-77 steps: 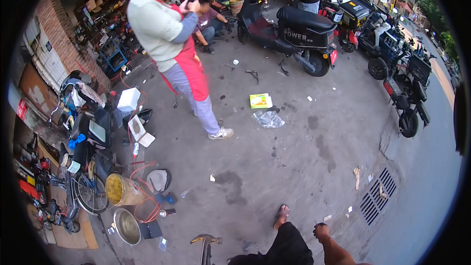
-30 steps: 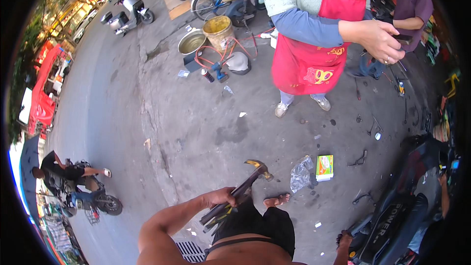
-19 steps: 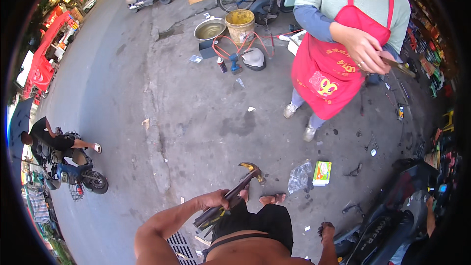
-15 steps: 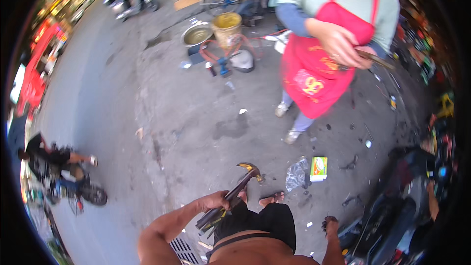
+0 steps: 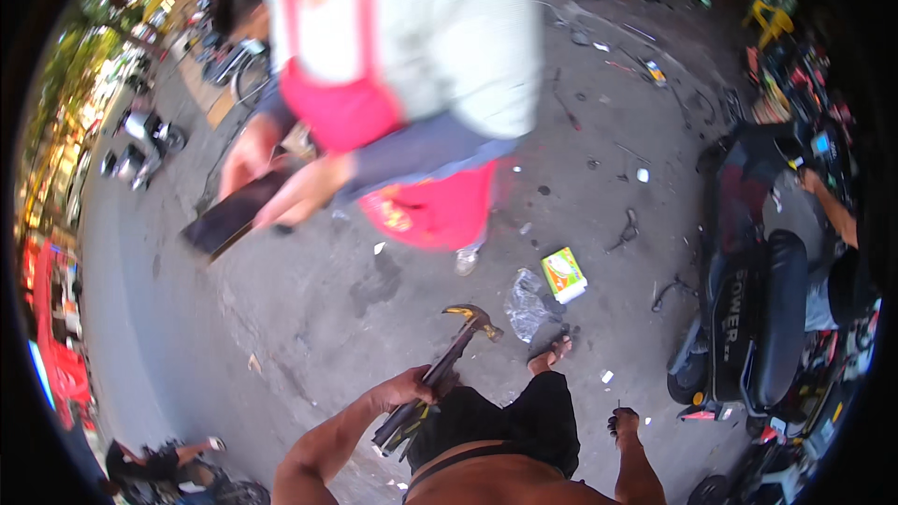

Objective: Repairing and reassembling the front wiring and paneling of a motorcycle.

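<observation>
Bag [image 5: 527,307] lies right of hammer [image 5: 453,353], beside box [image 5: 563,272].

Grey ground [image 5: 309,318] in front of me, with the items resting directly on it. Centre, just beyond my foot [image 5: 552,353]: a crumpled clear plastic bag [image 5: 527,307]; immediately to its right, a green-and-yellow box [image 5: 563,271]. Right: a dark curved part [image 5: 632,224], with a white piece [image 5: 643,175] farther off and a black scooter [image 5: 734,318] standing beyond it. Near right: a white scrap [image 5: 607,377]. Left of the bag: a dark stain [image 5: 377,288] and a pale fragment [image 5: 379,248].
</observation>
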{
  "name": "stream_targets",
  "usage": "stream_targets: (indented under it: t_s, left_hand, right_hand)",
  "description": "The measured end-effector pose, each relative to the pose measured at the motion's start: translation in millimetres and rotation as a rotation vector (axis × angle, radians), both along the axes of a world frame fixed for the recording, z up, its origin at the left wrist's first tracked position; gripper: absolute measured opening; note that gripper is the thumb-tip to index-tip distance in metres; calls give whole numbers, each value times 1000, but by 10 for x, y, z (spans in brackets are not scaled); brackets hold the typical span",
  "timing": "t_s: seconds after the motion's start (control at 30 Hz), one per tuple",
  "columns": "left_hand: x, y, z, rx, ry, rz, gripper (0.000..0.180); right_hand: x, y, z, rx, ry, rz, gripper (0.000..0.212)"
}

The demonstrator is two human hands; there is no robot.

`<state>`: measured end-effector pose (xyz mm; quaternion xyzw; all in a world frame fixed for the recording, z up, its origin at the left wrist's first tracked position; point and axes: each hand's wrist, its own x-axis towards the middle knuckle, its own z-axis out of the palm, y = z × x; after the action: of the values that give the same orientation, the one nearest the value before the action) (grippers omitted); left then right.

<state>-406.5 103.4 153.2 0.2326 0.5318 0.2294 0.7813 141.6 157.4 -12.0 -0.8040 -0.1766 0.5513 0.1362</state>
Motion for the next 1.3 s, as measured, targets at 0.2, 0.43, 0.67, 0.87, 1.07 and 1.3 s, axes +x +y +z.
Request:
stream_targets:
  t_s: [0.2, 0.43, 0.67, 0.87, 1.07, 1.3]
  left_hand:
    - [685, 960, -153, -49, 51, -61, 63]
    - [1339, 1939, 151, -45, -96, -137, 79]
    - [1412, 2532, 264, 12, -100, -186, 76]
    - [1063, 3193, 279, 12, -88, -221, 74]
    - [392, 3876, 191, 87, -73, -284, 72]
    - [-365, 4627, 233, 35, -18, -235, 67]
  right_hand:
    - [706, 389, -65, -78, 5, -80, 11]
    - [1273, 1077, 136, -19, -7, -75, 12]
    - [1218, 1383, 85, -99, 38, -123, 13]
    - [1082, 1832, 88, -125, 15, -203, 9]
    - [601, 2624, 296, -19, 3, -282, 13]
    - [-394, 3334, 577, -2, -42, -253, 10]
